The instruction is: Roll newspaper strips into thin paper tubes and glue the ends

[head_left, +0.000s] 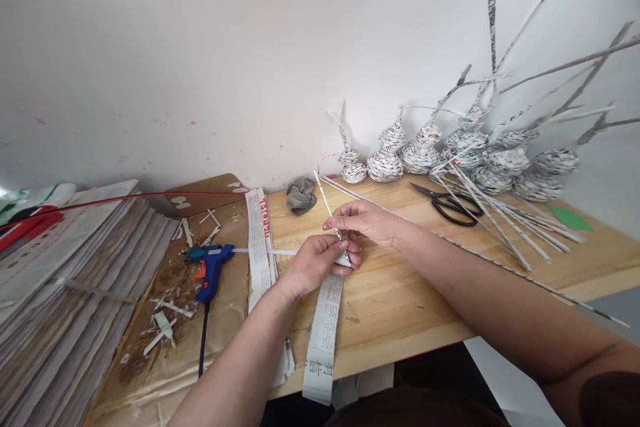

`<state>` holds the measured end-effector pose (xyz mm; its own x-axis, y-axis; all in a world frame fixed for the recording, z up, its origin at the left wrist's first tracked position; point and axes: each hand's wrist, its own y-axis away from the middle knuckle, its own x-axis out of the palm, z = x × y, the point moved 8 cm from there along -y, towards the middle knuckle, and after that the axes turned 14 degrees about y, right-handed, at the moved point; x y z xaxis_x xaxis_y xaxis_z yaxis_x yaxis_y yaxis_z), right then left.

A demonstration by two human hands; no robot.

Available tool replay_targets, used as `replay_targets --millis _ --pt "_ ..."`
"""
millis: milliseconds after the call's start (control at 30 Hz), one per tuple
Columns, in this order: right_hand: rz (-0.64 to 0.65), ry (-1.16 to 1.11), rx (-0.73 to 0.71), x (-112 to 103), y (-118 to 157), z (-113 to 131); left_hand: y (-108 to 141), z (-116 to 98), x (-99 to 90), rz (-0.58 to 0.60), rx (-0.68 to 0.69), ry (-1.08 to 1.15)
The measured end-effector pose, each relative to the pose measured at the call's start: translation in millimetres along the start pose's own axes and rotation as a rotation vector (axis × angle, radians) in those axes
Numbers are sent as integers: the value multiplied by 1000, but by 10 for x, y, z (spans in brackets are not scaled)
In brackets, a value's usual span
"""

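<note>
A newspaper strip (323, 333) hangs down from my hands over the table's front edge, its upper end rolled into a thin paper tube (323, 192). My left hand (320, 260) is closed round the rolled part, thumb on top. Just above it, my right hand (363, 221) pinches the tube between thumb and fingers. The tube's free tip points up and away to the left. Left of my hands lies a stack of cut newspaper strips (259, 253).
A blue glue gun (213, 270) lies on stained cardboard (145, 373) beside piled newspapers (75, 307). Black scissors (453, 205) and several paper tubes (495, 213) lie at right. Woven paper gourds (385, 161) line the wall. A grey cloth (301, 195) sits behind my hands.
</note>
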<state>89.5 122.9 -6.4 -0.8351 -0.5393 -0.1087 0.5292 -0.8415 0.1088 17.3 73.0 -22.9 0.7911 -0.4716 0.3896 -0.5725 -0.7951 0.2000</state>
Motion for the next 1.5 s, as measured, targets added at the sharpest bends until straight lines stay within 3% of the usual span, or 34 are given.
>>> replay_targets --millis 67,233,400,533,700,867,1033,1200,1367,1500 --pt "42 13 6 33 3 0 5 -6 9 8 4 -7" --pt "-74 -28 -21 -50 10 18 9 -4 30 30 0 -18" --pt "69 41 -1 58 14 2 -2 4 3 17 13 -13" --pt "-89 -14 -26 -73 6 19 1 18 10 23 2 -45" --pt "63 56 -27 30 25 41 6 -7 4 4 15 -49" --pt "-80 23 -44 -78 20 48 7 29 21 19 -30 -53" --pt "60 68 -14 24 28 36 8 17 6 22 -9 -60" --pt "-91 -22 -15 -87 21 34 14 26 11 41 -7 -57" --pt "27 70 -15 -3 17 23 5 26 -7 26 3 -68" --pt "-104 39 -38 -101 10 36 0 35 -1 17 -17 -83"
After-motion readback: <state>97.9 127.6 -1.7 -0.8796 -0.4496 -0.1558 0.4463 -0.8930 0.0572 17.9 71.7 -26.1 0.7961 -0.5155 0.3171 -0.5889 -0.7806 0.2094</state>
